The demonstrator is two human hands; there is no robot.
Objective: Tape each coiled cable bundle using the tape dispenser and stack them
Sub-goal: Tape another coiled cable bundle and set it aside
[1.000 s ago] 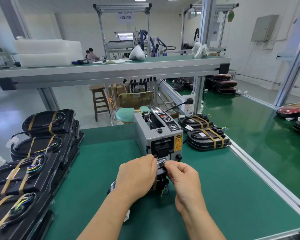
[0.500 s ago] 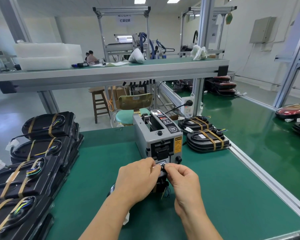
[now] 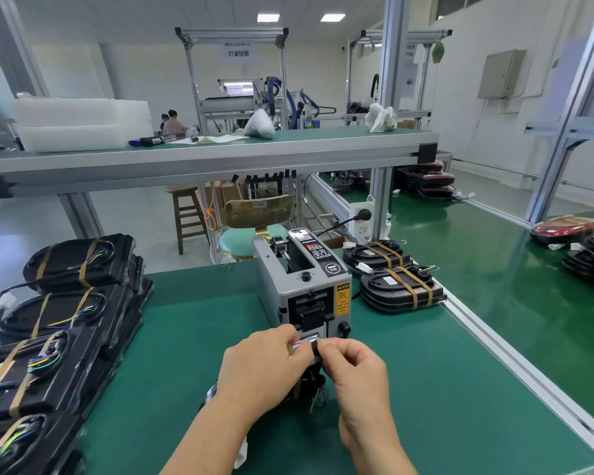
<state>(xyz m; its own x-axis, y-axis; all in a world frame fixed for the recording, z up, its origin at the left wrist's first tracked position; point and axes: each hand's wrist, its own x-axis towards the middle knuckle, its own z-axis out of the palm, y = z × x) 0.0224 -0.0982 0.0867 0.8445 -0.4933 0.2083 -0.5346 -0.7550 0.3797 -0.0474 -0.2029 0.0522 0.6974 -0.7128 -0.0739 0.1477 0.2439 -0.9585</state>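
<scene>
Clear tape [image 3: 305,341], pinched between my left hand [image 3: 264,366] and right hand [image 3: 355,371] at the mouth of the tape dispenser [image 3: 306,286]; the cable bundle [image 3: 310,380] beneath them on the desk [image 3: 186,337] looks not yet wrapped; banded bundles [image 3: 402,291] stacked either side; remaining count hidden.

Just beyond where our left hand [image 3: 264,368] and right hand [image 3: 354,371] pinch the tape strip [image 3: 307,344], we read "CAUTION" on the yellow label [image 3: 342,299] on the front of the tape dispenser [image 3: 282,286]. Far beyond the grip and high above it, a hanging sign [image 3: 239,53] reads "灯罩组装". The dispenser's other labels are too small for us to read.
</scene>
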